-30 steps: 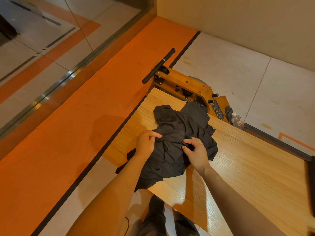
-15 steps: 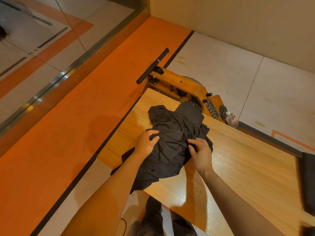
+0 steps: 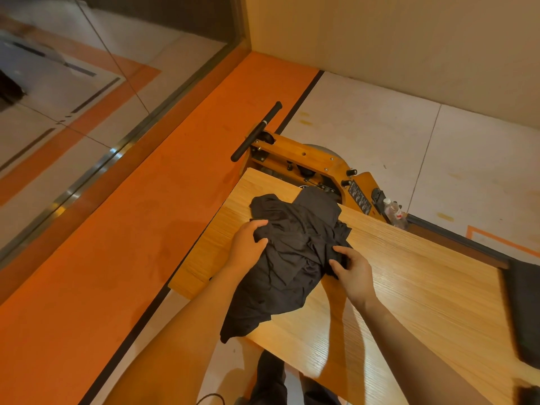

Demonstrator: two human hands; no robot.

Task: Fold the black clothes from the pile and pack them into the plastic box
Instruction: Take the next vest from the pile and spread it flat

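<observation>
My left hand (image 3: 248, 244) grips a bunch of the soft, crumpled black cloth garment (image 3: 292, 258), fingers curled round a fold at its left side. My right hand (image 3: 353, 270) pinches the cloth w/ thumb & fingertips at the garment's right edge. The garment lies in a wrinkly heap on the pale, flat wooden table w/ fine straight grain lines (image 3: 409, 287). Its bottom part hangs off the table's near edge, floppy & pointy. Its top part reaches over the far edge.

Just behind the table sits a shiny orange-brown wooden machine w/ a round side (image 3: 309, 159) & a long, thin black bar handle (image 3: 257, 131) sticking up at a slant. A small clear plastic bottle (image 3: 393, 210) stands beside the machine on the right. A dark, flat thing (image 3: 526, 311) lies at the table's right edge; it's blurry, can't tell what it is. The floor has a wide, smooth orange strip (image 3: 146, 229) & pale square tiles (image 3: 380, 133).
</observation>
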